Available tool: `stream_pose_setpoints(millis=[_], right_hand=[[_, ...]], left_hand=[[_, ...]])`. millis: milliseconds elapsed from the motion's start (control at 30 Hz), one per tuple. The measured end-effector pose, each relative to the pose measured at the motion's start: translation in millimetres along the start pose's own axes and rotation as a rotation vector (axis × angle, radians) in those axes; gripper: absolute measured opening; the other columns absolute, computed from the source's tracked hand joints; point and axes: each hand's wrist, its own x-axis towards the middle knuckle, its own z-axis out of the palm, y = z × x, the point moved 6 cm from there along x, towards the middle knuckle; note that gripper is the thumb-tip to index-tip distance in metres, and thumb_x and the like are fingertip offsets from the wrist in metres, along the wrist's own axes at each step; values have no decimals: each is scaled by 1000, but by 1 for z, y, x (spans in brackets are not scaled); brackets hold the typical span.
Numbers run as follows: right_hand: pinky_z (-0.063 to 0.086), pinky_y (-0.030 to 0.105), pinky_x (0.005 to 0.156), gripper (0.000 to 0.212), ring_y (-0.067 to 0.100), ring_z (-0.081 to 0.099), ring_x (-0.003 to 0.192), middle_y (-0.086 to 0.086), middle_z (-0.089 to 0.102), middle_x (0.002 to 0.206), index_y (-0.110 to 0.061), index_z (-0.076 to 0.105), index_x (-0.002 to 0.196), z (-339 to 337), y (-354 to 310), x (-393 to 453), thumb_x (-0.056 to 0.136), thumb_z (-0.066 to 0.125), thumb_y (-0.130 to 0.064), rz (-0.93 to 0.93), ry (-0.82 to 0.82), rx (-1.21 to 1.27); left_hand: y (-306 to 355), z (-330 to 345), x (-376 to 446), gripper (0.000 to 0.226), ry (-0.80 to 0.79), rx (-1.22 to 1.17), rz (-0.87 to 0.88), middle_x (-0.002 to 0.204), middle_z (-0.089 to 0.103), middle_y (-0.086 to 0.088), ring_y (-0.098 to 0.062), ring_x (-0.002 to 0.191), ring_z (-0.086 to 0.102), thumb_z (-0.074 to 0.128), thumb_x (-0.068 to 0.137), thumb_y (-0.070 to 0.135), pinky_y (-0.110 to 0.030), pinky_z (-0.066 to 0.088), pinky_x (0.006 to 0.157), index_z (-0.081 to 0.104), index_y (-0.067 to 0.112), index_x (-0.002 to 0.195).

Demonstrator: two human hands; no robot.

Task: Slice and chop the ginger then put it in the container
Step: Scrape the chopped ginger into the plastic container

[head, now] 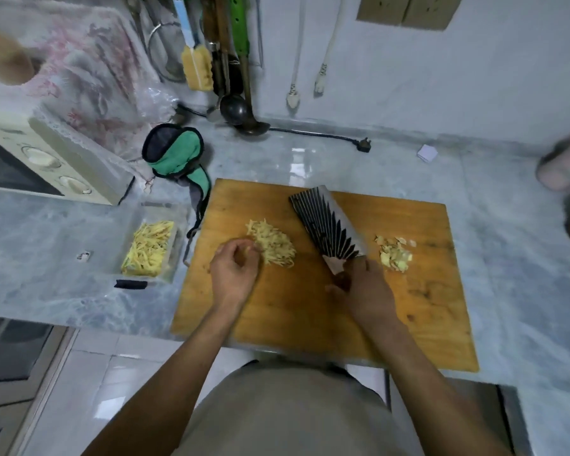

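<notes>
Ginger shreds (274, 245) heaped mid cutting board (310, 311); earlier batch already in clear container (150, 245), left of board on tabletop (63, 284). Peel scraps (395, 255) lie right of cleaver (326, 225). Left hand (234, 273) at pile's near-left edge, fingers (244, 250) curled, pinching shreds. Right hand (364, 287) fingers wrapped round cleaver handle, blade tilted beside pile. Risks: shreds dropped in gap between board and container during transfer; blade close to gathering hand; scraps mixed into pile.

My view is dim and soft. Glare streaks the marble counter (310, 159). Edges bend and blur.
</notes>
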Motion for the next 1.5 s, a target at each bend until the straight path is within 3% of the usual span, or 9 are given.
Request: stream_pose_setpoints(millis=[133, 233, 400, 500, 733, 1000, 1200, 1367, 1500], right_hand=[[46, 39, 97, 59, 31, 51, 125, 17, 45, 142, -7, 36, 145, 17, 11, -2, 98, 63, -30, 7, -113, 61], [47, 38, 86, 39, 30, 56, 108, 17, 46, 133, -2, 44, 133, 10, 8, -3, 102, 53, -24, -79, -66, 87], [38, 17, 53, 26, 2, 51, 57, -8, 57, 70, -17, 60, 94, -20, 15, -21, 103, 54, -40, -169, 102, 645], [42, 28, 51, 28, 8, 50, 52, -7, 54, 61, -18, 56, 84, -16, 15, -33, 105, 49, -33, -217, -2, 825], [46, 30, 48, 33, 20, 52, 54, 13, 61, 77, -5, 60, 93, 19, 52, -29, 109, 42, -29, 222, -326, 1339], [41, 27, 44, 43, 11, 46, 43, 3, 49, 57, -9, 50, 81, 43, 46, -24, 107, 40, -42, 274, -163, 954], [53, 40, 69, 39, 11, 53, 56, -1, 53, 61, -21, 51, 78, 53, 10, -10, 105, 40, -47, 116, -120, 795], [53, 38, 87, 24, 2, 52, 67, -15, 50, 70, -29, 60, 105, 63, -25, -3, 107, 40, -43, 54, -164, 848], [52, 44, 88, 25, 4, 52, 69, -15, 51, 71, -40, 50, 83, 65, -29, 0, 106, 41, -46, 32, -208, 833]], left_hand=[[3, 18, 4, 22, 0, 123, 22, 108, 57, 4, -11, 101, 54, 68, 90, 18, 1, 27, 83, 69, 8, 110], [-2, 25, 12, 24, -28, 149, 17, 114, 58, -1, -18, 106, 56, 68, 91, 24, -19, 38, 92, 67, 11, 111], [-17, 28, 28, 41, -30, 192, 8, 124, 56, -4, -24, 115, 55, 57, 92, 47, -47, 48, 101, 59, 18, 121], [-24, 35, 39, 63, -74, 255, -11, 139, 50, -6, -28, 126, 49, 42, 91, 70, -55, 45, 103, 48, 25, 134], [-24, 54, 54, 78, -81, 329, 1, 151, 40, -9, -30, 142, 32, 25, 93, 72, -55, 32, 114, 42, 17, 146], [-21, 73, 51, 71, -103, 374, 58, 157, 35, -5, -24, 147, 24, 26, 97, 66, -50, 26, 118, 40, 19, 149], [-12, 90, 46, 68, -39, 285, -10, 152, 43, -6, -24, 144, 30, 28, 98, 59, -47, 30, 117, 47, 14, 144], [-9, 96, 44, 64, 105, 84, -69, 133, 59, -7, -23, 128, 50, 36, 96, 56, -43, 43, 106, 59, 8, 131], [-6, 92, 41, 45, 201, -107, -133, 122, 64, -9, -16, 115, 56, 49, 95, 39, -36, 46, 103, 67, 6, 119]])
